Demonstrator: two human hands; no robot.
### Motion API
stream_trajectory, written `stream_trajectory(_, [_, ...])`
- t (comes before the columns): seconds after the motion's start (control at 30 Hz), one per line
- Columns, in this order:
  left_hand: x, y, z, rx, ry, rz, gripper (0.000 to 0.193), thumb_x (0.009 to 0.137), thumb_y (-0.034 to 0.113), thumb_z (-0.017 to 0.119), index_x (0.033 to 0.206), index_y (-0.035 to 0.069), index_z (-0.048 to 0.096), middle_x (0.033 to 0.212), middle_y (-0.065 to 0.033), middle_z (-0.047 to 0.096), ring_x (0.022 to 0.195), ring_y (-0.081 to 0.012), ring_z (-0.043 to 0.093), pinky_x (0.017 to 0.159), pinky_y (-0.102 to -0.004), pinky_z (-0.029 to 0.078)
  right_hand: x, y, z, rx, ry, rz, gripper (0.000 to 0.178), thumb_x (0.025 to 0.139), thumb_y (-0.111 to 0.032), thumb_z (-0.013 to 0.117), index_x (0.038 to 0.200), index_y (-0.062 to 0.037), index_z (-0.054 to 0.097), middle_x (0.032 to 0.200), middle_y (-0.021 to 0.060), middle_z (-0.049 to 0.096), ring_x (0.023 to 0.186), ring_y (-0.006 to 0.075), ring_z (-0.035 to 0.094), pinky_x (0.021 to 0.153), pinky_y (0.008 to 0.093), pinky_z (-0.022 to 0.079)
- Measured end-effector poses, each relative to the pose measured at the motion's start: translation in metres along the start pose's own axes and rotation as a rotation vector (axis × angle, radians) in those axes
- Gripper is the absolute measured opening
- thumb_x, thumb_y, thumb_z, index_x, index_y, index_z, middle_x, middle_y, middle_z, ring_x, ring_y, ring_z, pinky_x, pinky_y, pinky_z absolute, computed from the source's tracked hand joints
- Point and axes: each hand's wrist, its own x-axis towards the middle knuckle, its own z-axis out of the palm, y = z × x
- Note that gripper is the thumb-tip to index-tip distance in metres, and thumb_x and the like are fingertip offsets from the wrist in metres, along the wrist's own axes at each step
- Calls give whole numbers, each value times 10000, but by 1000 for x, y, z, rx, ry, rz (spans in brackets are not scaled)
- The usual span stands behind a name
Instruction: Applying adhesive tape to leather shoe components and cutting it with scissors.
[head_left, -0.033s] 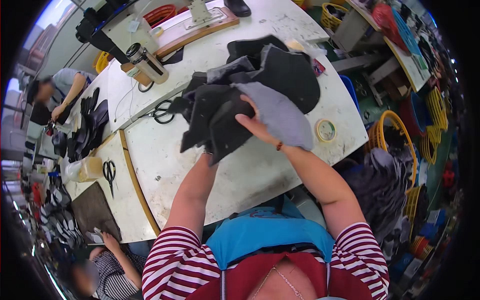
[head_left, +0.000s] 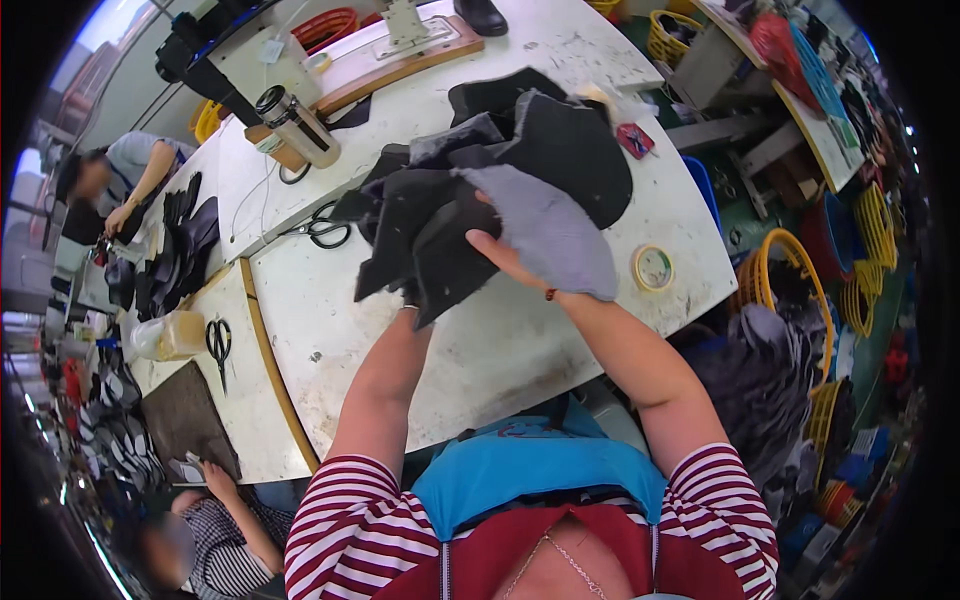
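Fabric pieces [head_left: 448,248], black, hide my left hand over the surface [head_left: 500,350] between left edge and right corner, while my right hand [head_left: 515,262], thumb spread, lies partly under a grey piece [head_left: 560,225], and from here I cannot tell either grip.

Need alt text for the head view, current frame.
A person handles dark cut pieces over a white worktable, the right hand partly covered by a grey fabric piece, the left hand hidden beneath the pieces. Scissors and a tape roll lie nearby; two co-workers are at left.
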Motion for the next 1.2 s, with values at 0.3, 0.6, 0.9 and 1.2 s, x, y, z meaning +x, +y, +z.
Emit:
stream_trajectory(0.3, [-62,69,-126,275,262,205,497,1050,473,527,1321,75,652,1126,-109,754,991,-234,745,890,-385,640,73,45,124,598,-111,175,501,1000,-386,650,1427,-138,562,1297,87,683,1044,246,722,743,428,610])
stream_trajectory(0.6, [-140,9,-4,1030,390,156,287,972,144,608,1221,45,708,968,-53,754,817,-148,712,675,-276,551,95,68,99,1334,-102,978,753,1065,-650,379,1598,-126,292,1243,146,717,708,290,750,552,401,606])
stream_trajectory(0.9, [-73,50,158,2146,68,1239,645,747,165,791,1374,174,641,1457,-116,555,1385,-342,474,1089,-533,406,78,101,61,1663,153,985,704,1079,-538,452,1615,-146,216,1119,189,746,754,286,753,585,388,601])
stream_trajectory(1.2, [-33,79,93,2438,113,777,965,704,214,841,1583,235,445,1665,-131,356,1520,-422,323,1174,-615,285,-140,33,1,1175,308,858,254,1054,-301,617,1099,-61,685,854,46,683,630,122,626,589,263,517])
